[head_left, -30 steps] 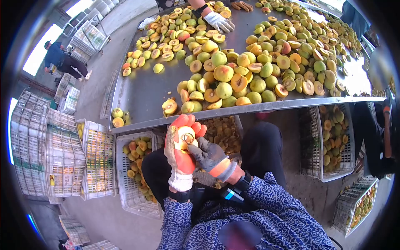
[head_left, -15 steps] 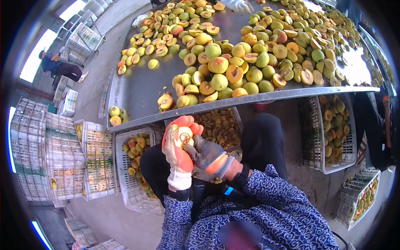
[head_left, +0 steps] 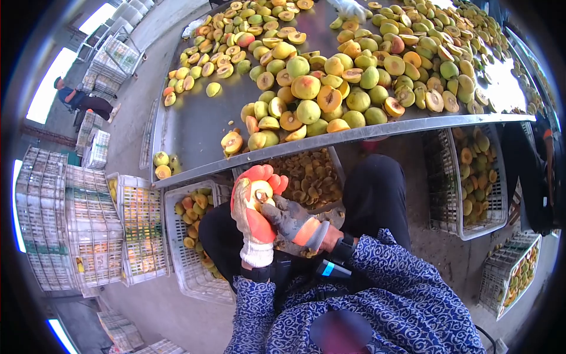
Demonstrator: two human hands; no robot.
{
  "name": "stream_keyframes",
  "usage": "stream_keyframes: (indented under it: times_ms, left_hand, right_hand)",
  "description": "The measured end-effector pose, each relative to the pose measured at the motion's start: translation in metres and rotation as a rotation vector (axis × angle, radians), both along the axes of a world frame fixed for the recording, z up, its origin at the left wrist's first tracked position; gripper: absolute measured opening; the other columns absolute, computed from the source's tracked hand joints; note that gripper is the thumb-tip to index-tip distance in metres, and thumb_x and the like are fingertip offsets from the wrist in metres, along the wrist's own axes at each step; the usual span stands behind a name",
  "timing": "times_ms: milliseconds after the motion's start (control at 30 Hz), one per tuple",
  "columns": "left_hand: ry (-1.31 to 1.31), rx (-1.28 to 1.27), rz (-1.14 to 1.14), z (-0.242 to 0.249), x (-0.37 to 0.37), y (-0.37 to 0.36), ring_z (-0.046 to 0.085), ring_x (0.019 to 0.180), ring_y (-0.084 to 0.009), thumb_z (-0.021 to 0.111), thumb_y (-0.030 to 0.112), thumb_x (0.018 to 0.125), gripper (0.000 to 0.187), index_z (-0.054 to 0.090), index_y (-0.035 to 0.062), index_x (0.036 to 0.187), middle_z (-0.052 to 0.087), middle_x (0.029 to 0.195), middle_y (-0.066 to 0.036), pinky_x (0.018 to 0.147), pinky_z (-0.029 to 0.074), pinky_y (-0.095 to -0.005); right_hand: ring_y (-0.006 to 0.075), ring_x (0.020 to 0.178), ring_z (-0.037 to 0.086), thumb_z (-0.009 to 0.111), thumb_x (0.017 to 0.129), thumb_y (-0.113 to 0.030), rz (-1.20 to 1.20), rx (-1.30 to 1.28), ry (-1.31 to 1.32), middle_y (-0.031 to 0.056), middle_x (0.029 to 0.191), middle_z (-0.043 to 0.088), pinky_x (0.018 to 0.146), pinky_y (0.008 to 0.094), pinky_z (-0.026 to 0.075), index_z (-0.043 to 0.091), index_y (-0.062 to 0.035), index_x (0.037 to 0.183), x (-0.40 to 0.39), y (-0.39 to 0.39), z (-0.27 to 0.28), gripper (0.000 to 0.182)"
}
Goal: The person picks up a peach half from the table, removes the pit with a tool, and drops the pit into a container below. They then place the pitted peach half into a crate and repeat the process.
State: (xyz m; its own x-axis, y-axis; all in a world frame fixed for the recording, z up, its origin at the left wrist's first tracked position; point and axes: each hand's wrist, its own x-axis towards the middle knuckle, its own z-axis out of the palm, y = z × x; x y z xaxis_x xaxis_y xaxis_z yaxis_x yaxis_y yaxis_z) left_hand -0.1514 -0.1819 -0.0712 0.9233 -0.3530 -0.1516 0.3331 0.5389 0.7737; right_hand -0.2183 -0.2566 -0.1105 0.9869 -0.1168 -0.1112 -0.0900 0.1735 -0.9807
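The fruit half (head_left: 260, 189) lies in the palm of our left hand (head_left: 253, 221), cut face showing, just short of the near edge of the metal table (head_left: 194, 127). At far left we see a person (head_left: 88, 101), too small for detail, and nearer, stacked crates (head_left: 94, 224) whose slats partly hide their contents. Our left knee (head_left: 217, 233) covers part of a fruit-filled crate (head_left: 180, 264). The gloved left hand cups the half, fingers curled up beside it. Our right hand (head_left: 298, 223) presses in from the right, fingers bent; we cannot tell whether they pinch a tool, nor what the dark ring (head_left: 261, 196) on the cut face is. Behind, table and hands hide parts of a container (head_left: 338, 165) of cut pieces (head_left: 315, 174). At the table's far side a co-worker's hand (head_left: 352, 9) is cut off beside heaped fruit (head_left: 413, 62). On the right, two more crates (head_left: 457, 194) hold fruit, and dark-clothed legs (head_left: 522, 189) fade into the view's black rim.
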Motion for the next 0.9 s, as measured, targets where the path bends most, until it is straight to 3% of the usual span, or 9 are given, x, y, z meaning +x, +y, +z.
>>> stream_keyframes:
  times_ms: [167,267,400,500,633,733,767,867,900]
  left_hand:
    - [-0.151,0.095,-0.260,0.011,0.018,0.001,0.067,0.114,-0.0339,0.042,0.051,0.108,0.059,0.063,-0.0006,0.127,0.068,0.127,-0.018,0.105,0.052,-0.0575]
    - [0.002,0.200,-0.450,0.031,0.038,0.014,0.070,0.108,-0.0356,0.044,0.056,0.106,0.068,0.067,-0.0062,0.118,0.070,0.120,-0.022,0.101,0.055,-0.0532]
    - [0.028,0.324,-0.443,0.033,0.046,0.013,0.070,0.099,-0.0326,0.046,0.049,0.108,0.057,0.069,-0.0023,0.109,0.071,0.108,-0.017,0.094,0.058,-0.0547]
    - [0.053,0.370,-0.258,0.023,0.037,0.001,0.072,0.084,-0.0308,0.060,0.037,0.103,0.041,0.071,-0.0016,0.096,0.071,0.092,-0.015,0.083,0.063,-0.0516]
    - [0.021,0.261,-0.179,0.016,0.032,-0.007,0.072,0.085,-0.0303,0.062,0.035,0.103,0.038,0.071,-0.0008,0.095,0.072,0.094,-0.015,0.083,0.063,-0.0512]
    - [-0.034,0.136,-0.152,0.017,0.028,-0.013,0.073,0.087,-0.0307,0.062,0.036,0.102,0.038,0.072,-0.0003,0.096,0.073,0.096,-0.015,0.083,0.063,-0.0512]
    - [-0.061,0.190,-0.134,0.020,0.026,-0.014,0.074,0.088,-0.0310,0.063,0.037,0.101,0.039,0.072,0.0001,0.098,0.074,0.098,-0.015,0.080,0.064,-0.0498]
    - [-0.128,0.219,-0.117,0.015,0.024,-0.012,0.075,0.087,-0.0348,0.065,0.024,0.098,0.029,0.071,-0.0037,0.106,0.074,0.103,-0.021,0.076,0.066,-0.0516]
    - [-0.208,0.275,-0.101,0.016,0.020,-0.017,0.075,0.085,-0.0311,0.063,0.040,0.101,0.041,0.072,-0.0008,0.101,0.074,0.099,-0.016,0.072,0.066,-0.0462]
  right_hand:
    - [0.0329,0.100,0.066,0.047,0.110,-0.025,-0.001,0.275,0.146,0.0148,0.115,0.066,0.089,0.0373,0.054,0.058,-0.0095,0.136,0.002,-0.008,0.023,0.033]
    - [0.0363,0.102,0.066,0.048,0.110,-0.026,-0.088,-0.666,-0.425,0.0174,0.116,0.066,0.088,0.0386,0.055,0.060,-0.0086,0.135,0.003,-0.001,-0.020,0.033]
    - [0.0356,0.099,0.067,0.049,0.109,-0.034,0.045,-0.017,0.082,0.0189,0.115,0.066,0.084,0.0407,0.055,0.060,-0.0062,0.132,0.008,-0.005,0.003,0.038]
    - [0.0367,0.098,0.067,0.051,0.107,-0.025,0.065,0.129,0.211,0.0193,0.115,0.065,0.083,0.0423,0.055,0.059,-0.0083,0.133,0.010,-0.006,0.014,0.032]
    - [0.0381,0.097,0.067,0.058,0.098,-0.018,0.055,-0.437,-0.287,0.0210,0.118,0.065,0.084,0.0427,0.056,0.058,-0.0076,0.133,0.012,-0.001,-0.023,0.037]
    - [0.0302,0.090,0.066,0.056,0.103,-0.026,-0.014,-0.375,-0.366,0.0146,0.112,0.067,0.079,0.0383,0.055,0.059,-0.0059,0.130,0.016,0.000,-0.031,0.033]
    - [0.0164,0.087,0.062,0.053,0.107,-0.039,0.161,0.259,0.207,0.0048,0.106,0.066,0.075,0.0317,0.053,0.061,-0.0059,0.128,0.015,-0.018,0.012,0.040]
    - [0.0064,0.087,0.055,0.050,0.107,-0.050,0.155,0.455,0.057,-0.0030,0.102,0.063,0.073,0.0257,0.049,0.063,-0.0080,0.127,0.009,-0.013,0.002,0.048]
    - [0.0044,0.086,0.053,0.052,0.107,-0.050,0.198,0.488,0.155,-0.0055,0.100,0.062,0.073,0.0240,0.047,0.064,-0.0113,0.124,0.006,-0.020,0.006,0.044]
